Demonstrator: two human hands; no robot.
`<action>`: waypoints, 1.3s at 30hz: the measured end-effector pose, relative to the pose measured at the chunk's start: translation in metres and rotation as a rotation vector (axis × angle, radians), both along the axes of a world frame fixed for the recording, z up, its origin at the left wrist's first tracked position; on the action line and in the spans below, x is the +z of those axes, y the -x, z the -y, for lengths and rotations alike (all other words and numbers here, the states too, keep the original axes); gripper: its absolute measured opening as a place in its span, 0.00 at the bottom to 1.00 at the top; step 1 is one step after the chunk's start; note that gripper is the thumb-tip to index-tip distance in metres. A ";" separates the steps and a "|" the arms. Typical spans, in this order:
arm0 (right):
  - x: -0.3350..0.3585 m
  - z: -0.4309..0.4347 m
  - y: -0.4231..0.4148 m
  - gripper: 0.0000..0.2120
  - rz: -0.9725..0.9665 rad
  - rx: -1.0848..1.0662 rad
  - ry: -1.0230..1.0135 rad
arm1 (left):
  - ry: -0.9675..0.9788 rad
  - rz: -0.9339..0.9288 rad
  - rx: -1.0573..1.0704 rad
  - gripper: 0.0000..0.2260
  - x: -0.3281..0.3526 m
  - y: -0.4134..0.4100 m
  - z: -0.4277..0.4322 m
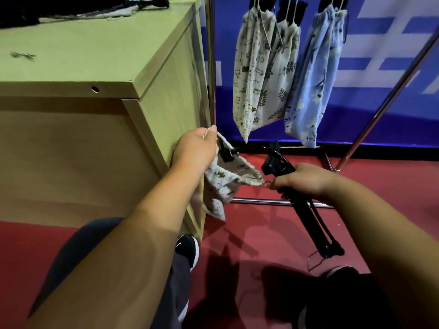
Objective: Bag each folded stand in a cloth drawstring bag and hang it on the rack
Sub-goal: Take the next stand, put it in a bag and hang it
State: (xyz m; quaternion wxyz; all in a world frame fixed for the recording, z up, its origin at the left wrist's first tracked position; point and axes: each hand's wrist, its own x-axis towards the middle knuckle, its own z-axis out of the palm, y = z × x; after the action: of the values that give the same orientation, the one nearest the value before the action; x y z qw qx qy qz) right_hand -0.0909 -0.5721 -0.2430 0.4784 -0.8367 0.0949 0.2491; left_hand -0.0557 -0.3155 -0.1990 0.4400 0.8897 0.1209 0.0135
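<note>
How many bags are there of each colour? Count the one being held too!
Cream bags: 3, two hanging on the rack at and, one held by the left hand at
Blue bags: 2, both hanging, at and
Total: 5 bags

Bright, even light, dark shadows on the red floor [384,186], edges bowed.

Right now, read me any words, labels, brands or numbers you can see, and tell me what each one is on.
No readable words or numbers.
Blue banner: big white strokes, cropped and partly hidden, unreadable.
Black shoe: a white curved logo mark, no letters.
Hanging bags: printed patterns only.
</note>
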 end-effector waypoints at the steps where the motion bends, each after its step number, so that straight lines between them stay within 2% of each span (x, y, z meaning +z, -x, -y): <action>1: 0.002 0.000 -0.001 0.11 0.000 0.021 0.050 | -0.006 0.008 0.002 0.16 0.001 0.002 0.000; 4: 0.006 0.000 -0.004 0.10 0.036 0.118 0.218 | -0.013 0.001 0.026 0.21 -0.002 -0.002 -0.001; 7: 0.008 -0.005 -0.003 0.09 0.085 0.244 0.304 | -0.035 0.004 -0.014 0.20 -0.005 -0.002 0.001; 9: 0.009 -0.010 -0.001 0.10 0.092 0.319 0.301 | -0.037 -0.009 -0.088 0.19 -0.009 -0.001 0.004; 14: 0.018 -0.027 0.010 0.04 0.047 0.440 0.154 | -0.007 -0.044 -0.286 0.24 -0.016 0.002 0.012; 18: 0.015 -0.030 0.015 0.10 -0.033 0.469 0.239 | -0.001 -0.077 -0.334 0.26 -0.013 0.007 0.020; 23: 0.005 -0.026 0.011 0.18 -0.030 0.346 0.297 | 0.125 -0.051 -0.403 0.26 -0.019 0.006 0.025; 26: -0.002 -0.021 0.008 0.22 -0.064 0.170 0.198 | 0.190 -0.140 -0.527 0.22 -0.019 0.007 0.030; 29: -0.002 -0.020 0.008 0.21 -0.116 0.110 0.148 | 0.098 -0.137 -0.641 0.15 -0.021 0.010 0.035; 33: -0.003 -0.020 0.009 0.12 -0.235 0.006 -0.015 | -0.042 -0.073 -0.697 0.09 -0.021 0.012 0.037; 35: -0.004 -0.021 0.009 0.08 -0.262 -0.059 -0.091 | -0.068 -0.101 -0.757 0.10 -0.021 0.013 0.037; 39: -0.004 -0.021 0.005 0.13 -0.283 -0.119 -0.282 | -0.172 -0.039 -0.771 0.12 -0.025 0.012 0.040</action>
State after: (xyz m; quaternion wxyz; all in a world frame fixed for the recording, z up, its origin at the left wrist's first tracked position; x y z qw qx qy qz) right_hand -0.0956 -0.5512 -0.2472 0.5864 -0.7112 0.1745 0.3462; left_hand -0.0681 -0.3556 -0.2241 0.3342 0.9036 -0.2152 -0.1596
